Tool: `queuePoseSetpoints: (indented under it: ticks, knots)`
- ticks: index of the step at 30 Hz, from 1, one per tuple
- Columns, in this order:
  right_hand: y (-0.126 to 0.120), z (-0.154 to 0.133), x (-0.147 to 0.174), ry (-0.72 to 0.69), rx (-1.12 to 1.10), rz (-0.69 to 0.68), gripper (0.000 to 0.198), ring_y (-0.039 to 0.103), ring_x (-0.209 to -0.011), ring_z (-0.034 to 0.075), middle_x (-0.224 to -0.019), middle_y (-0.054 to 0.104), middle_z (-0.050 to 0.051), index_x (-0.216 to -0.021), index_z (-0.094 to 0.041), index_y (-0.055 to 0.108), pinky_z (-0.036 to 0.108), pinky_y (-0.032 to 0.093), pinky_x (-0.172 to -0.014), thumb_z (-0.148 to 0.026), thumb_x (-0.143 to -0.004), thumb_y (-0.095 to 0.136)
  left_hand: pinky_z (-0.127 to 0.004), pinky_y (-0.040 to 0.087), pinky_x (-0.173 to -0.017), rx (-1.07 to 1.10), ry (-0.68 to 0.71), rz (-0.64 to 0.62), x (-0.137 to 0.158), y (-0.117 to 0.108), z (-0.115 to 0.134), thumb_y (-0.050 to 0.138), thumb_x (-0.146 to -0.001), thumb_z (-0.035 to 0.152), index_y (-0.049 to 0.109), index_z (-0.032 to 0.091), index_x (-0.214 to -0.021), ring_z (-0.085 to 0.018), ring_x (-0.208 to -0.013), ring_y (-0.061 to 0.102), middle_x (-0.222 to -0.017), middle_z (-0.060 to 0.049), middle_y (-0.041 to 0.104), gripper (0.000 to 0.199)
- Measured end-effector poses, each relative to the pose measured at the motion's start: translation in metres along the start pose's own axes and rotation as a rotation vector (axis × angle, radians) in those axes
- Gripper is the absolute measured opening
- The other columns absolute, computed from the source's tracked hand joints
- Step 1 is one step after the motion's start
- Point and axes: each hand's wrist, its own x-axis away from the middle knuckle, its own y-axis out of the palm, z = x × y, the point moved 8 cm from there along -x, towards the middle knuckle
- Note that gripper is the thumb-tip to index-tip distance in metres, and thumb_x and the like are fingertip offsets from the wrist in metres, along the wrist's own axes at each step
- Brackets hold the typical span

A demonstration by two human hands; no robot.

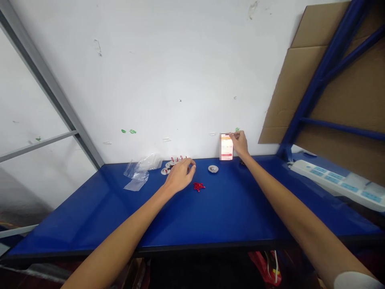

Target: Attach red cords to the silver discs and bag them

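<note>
My right hand (pixel 240 143) grips the upper right corner of a lit smartphone (pixel 226 147), which stands upright near the wall at the back of the table. My left hand (pixel 181 175) is loosely curled, its thumb and forefinger apart and nothing visible between them. It is nearest to several pale round discs with red cord loops (pixel 165 171), and it partly covers them. A small pile of red cords (pixel 199 186) lies just right of that hand. Between the two hands a single round silver-grey disc (pixel 213 169) rests on the table.
Clear plastic bags (pixel 141 170) lie at the back left of the blue table (pixel 180 224). A white power strip (pixel 339 182) sits at the right. Beyond it rise a blue metal frame (pixel 313 94) and cardboard (pixel 296 80). A dark small object (pixel 242 163) is partly hidden by my right forearm.
</note>
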Motion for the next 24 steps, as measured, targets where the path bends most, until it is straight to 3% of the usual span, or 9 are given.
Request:
queuePoseSetpoints:
  ticks: [9,24]
  knots:
    - [-0.0058,0.0032,0.0039,-0.024,-0.099,-0.104,0.025,0.059,-0.086,0.023,-0.092,0.062,0.002,-0.107,-0.024,0.058,0.037,0.049,-0.083,-0.036,-0.087,0.067,-0.038,0.054,-0.083,0.000,0.001,-0.020,0.0009,0.0020,0.0017,0.050,-0.104,0.028,0.067,0.023,-0.106,-0.022,-0.087,0.070,-0.104,-0.006,0.075,0.017]
    - [-0.0063,-0.0030,0.0082,-0.060,-0.086,-0.089,0.034,0.058,-0.081,0.021,-0.091,0.061,0.001,-0.109,-0.025,0.060,0.035,0.050,-0.077,-0.043,-0.086,0.076,-0.037,0.052,-0.081,-0.055,0.025,-0.007,0.0009,-0.0010,0.0048,0.049,-0.106,0.028,0.069,0.022,-0.100,-0.022,-0.087,0.068,-0.101,-0.006,0.074,0.021]
